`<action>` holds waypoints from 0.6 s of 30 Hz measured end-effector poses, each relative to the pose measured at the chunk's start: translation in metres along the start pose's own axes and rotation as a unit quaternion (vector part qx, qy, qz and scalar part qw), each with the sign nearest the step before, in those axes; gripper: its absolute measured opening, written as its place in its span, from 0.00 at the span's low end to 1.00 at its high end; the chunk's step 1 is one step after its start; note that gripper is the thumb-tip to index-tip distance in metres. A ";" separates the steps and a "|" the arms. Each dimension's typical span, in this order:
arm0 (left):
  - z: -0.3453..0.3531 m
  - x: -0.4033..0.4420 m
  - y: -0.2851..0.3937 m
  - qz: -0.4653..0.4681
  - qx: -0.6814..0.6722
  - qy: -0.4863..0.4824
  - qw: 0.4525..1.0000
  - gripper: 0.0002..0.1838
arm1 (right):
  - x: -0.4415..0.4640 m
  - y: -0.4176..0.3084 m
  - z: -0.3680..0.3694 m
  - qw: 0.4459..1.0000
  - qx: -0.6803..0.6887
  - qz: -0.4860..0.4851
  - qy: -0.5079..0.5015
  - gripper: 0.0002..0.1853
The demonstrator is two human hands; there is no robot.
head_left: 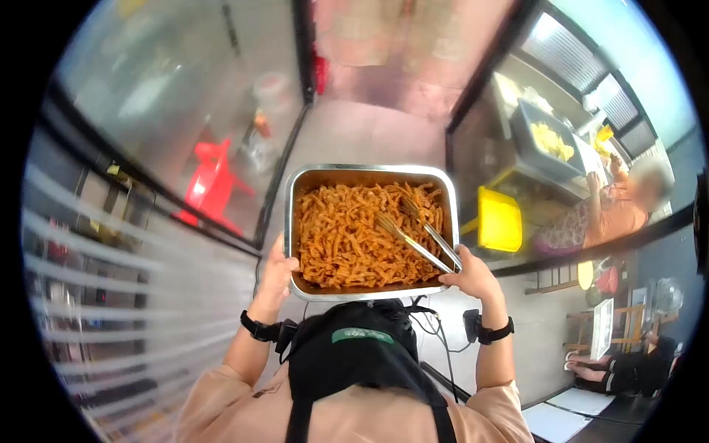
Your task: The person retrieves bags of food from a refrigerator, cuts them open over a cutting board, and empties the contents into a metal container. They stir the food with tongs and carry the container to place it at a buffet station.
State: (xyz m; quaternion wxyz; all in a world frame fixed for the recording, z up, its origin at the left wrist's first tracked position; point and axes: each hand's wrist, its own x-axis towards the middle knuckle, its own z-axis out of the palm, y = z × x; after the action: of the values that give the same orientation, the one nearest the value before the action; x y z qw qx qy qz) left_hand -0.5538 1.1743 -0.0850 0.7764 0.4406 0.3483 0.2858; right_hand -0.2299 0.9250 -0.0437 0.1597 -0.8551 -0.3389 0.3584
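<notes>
A rectangular metal tray (373, 169) is held out in front of my body, full of reddish-brown strips of food (343, 236). My left hand (277, 272) grips its left side near the lower corner, thumb over the rim. On the opposite side, my right hand (474, 275) is closed on the lower right corner. Metal tongs (428, 251) lie on the strips, their handles reaching the rim right by my right thumb. Whether that thumb presses on the handles I cannot tell. The fingers under the tray are hidden.
Glass panels with dark frames (304, 52) flank a doorway ahead. A red stool (209, 181) shows at left. To the right, a person (624, 199) works beside a grey bin (543, 140) of yellow food, near a yellow container (499, 219). Another person (628, 373) is at lower right.
</notes>
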 end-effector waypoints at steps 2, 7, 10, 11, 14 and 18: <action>-0.002 0.002 0.004 0.012 0.008 -0.025 1.000 0.40 | -0.005 0.000 0.010 1.000 0.011 0.003 0.016 0.39; 0.004 -0.016 0.005 -0.025 0.022 -0.031 0.999 0.49 | -0.003 0.006 0.001 0.999 -0.007 -0.025 0.034 0.33; 0.008 -0.031 -0.012 0.021 -0.013 0.052 0.998 0.45 | 0.009 0.003 -0.016 0.995 -0.051 -0.078 0.027 0.30; 0.010 -0.037 -0.011 0.018 0.001 0.082 0.996 0.45 | 0.009 -0.002 -0.023 0.994 -0.061 -0.083 0.026 0.31; 0.005 -0.040 -0.029 0.039 -0.047 0.057 0.996 0.46 | 0.013 0.006 -0.021 0.990 -0.097 -0.104 0.014 0.32; 0.008 -0.031 -0.033 0.069 -0.066 0.012 0.995 0.43 | 0.015 0.006 -0.018 0.990 -0.111 -0.082 0.020 0.34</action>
State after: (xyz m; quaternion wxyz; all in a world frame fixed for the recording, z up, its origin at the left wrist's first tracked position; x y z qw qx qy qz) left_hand -0.5616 1.1326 -0.1019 0.7782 0.4079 0.3067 0.3660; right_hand -0.2064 0.9304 -0.0415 0.0996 -0.8438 -0.4421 0.2875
